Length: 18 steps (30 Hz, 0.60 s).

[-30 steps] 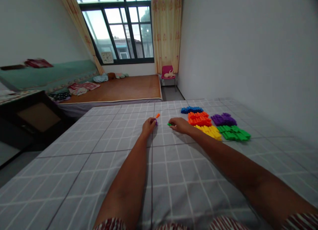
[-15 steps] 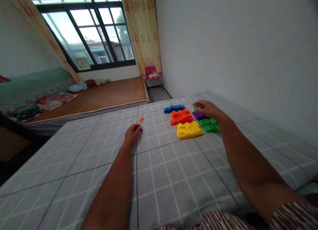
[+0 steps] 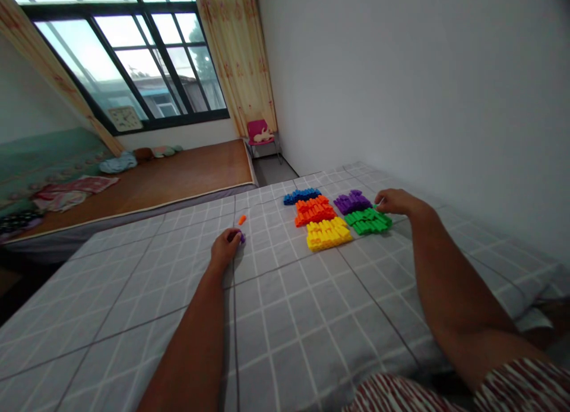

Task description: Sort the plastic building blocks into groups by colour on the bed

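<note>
My left hand (image 3: 225, 247) rests on the cloth at centre left, its fingers closed on a small purple plastic block (image 3: 243, 238). Just beyond it lies a single orange block (image 3: 241, 220). Over at the right, my right hand (image 3: 394, 202) pinches a small green piece, mostly hidden by the fingers, beside the back right of the green blocks (image 3: 369, 221). Behind those are purple blocks (image 3: 353, 202). To their left, yellow blocks (image 3: 328, 233), orange blocks (image 3: 314, 211) and blue blocks (image 3: 301, 196) lie in rows, front to back.
A grey checked cloth (image 3: 285, 317) covers the surface beneath the blocks. A white wall (image 3: 401, 91) runs along the right. Beyond the far edge are a low bed (image 3: 191, 168) with fabric on it and a pink chair (image 3: 257, 127) holding a plush toy.
My right hand has moved right and slightly nearer, from above the purple blocks to beside the green ones, uncovering the purple group. The view has turned slightly right; the left hand keeps its hold.
</note>
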Each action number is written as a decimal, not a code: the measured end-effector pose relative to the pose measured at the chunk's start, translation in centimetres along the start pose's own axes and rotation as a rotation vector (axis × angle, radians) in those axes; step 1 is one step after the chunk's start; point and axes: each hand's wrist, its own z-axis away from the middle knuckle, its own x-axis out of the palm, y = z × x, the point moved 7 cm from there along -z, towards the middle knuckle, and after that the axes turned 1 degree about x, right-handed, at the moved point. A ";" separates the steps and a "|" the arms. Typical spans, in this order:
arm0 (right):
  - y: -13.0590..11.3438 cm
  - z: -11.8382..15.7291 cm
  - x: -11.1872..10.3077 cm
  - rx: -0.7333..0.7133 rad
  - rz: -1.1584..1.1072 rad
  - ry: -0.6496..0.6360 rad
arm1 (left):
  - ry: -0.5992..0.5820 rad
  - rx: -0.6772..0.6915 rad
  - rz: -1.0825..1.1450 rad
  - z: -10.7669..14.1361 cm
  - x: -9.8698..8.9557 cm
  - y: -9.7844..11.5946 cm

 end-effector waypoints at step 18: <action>-7.6 7.7 2.8 -0.422 -0.088 -0.213 | -0.005 0.002 -0.042 -0.2 -0.1 -0.2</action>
